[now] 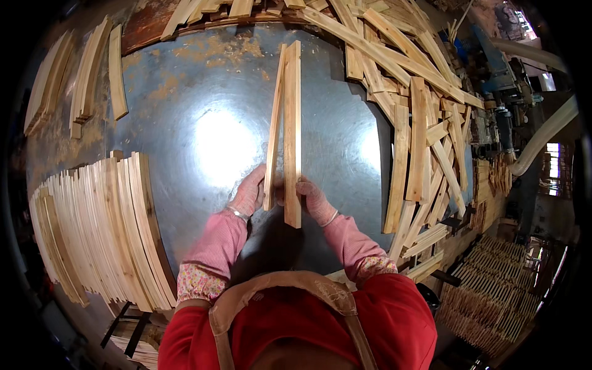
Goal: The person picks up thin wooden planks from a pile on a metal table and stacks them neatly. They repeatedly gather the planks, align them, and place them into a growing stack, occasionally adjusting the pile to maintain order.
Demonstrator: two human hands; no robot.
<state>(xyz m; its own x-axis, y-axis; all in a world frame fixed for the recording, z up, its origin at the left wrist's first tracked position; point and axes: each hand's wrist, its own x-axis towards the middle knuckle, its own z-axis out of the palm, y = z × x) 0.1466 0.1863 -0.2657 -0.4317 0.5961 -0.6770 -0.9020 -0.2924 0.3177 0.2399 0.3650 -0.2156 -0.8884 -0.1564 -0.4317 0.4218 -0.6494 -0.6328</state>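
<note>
Two long, pale wooden strips stand out in front of me, their far ends close together and their near ends apart. My left hand (250,190), in a pale glove, is closed on the near part of the thinner left strip (275,120). The wider right strip (292,129) is gripped near its lower end by my gloved right hand (316,200). Some fingertips between the strips are hidden in shadow. Both strips are above or on a shiny grey metal table (179,117); whether they touch it I cannot tell.
At left, a tight row of wooden strips (105,228) lies side by side, with small stacks (89,74) beyond. A jumbled pile of strips (417,139) covers the right side. More boards (240,7) lie along the far edge. A slatted wood stack (493,290) stands at lower right.
</note>
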